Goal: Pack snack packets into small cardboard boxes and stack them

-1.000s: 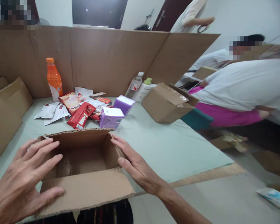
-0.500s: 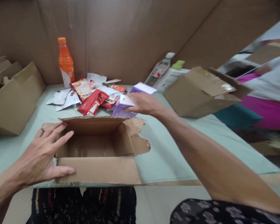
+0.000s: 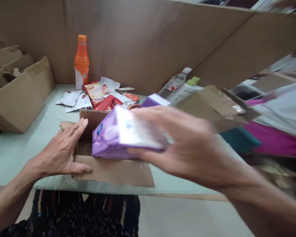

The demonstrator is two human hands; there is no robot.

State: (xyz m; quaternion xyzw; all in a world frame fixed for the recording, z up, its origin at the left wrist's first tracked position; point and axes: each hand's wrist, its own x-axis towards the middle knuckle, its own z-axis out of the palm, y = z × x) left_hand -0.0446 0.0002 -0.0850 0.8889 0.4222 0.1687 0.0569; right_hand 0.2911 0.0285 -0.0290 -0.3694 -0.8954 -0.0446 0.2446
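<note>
An open cardboard box [image 3: 118, 171] stands before me, its front flap folded outward. My left hand [image 3: 61, 149] rests along its left end, fingers stretched out and thumb spread apart on the front flap. Over the box, my right hand [image 3: 182, 141] grips a purple-and-white soft pack of tissues [image 3: 108, 135], thumb below and fingers on top. The pack covers much of the box's inside, and motion blurs its right end. Behind it lies another purple-and-white pack [image 3: 155, 100], partly hidden by my right hand.
An orange drink bottle [image 3: 81, 62] stands behind several snack packets [image 3: 95, 92]. A clear bottle [image 3: 175, 82] and a white bottle with green cap [image 3: 185, 92] lean right of them. Cardboard boxes stand left [image 3: 27, 95] and right [image 3: 212, 105]. A person in a magenta garment [image 3: 278, 135] is beyond.
My right hand has brought the tissue pack from beside the snack packets toward me, over the open box. My left hand stays at the box's left end. The camera view has shifted.
</note>
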